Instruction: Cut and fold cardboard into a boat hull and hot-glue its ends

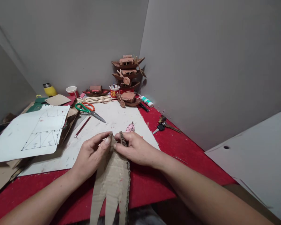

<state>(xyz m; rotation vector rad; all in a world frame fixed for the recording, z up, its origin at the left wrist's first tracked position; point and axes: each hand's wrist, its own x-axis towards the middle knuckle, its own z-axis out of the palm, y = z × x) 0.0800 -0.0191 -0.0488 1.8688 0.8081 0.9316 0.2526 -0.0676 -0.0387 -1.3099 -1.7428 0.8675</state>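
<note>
A brown cardboard piece, cut into long strips at its lower end, hangs between my hands over the front edge of the red table. My left hand pinches its upper left tip between thumb and fingers. On the other side, my right hand grips the upper right part, thumb on the front face and fingers behind. The two upper tips stand apart with a narrow gap. Just behind my right hand lies a pink patterned object with a dark tip.
Scissors and a pencil lie on white paper. Drawn sheets cover cardboard at left. Model boats, cups, sticks and a yellow bottle stand behind. Tools lie right on the red cloth.
</note>
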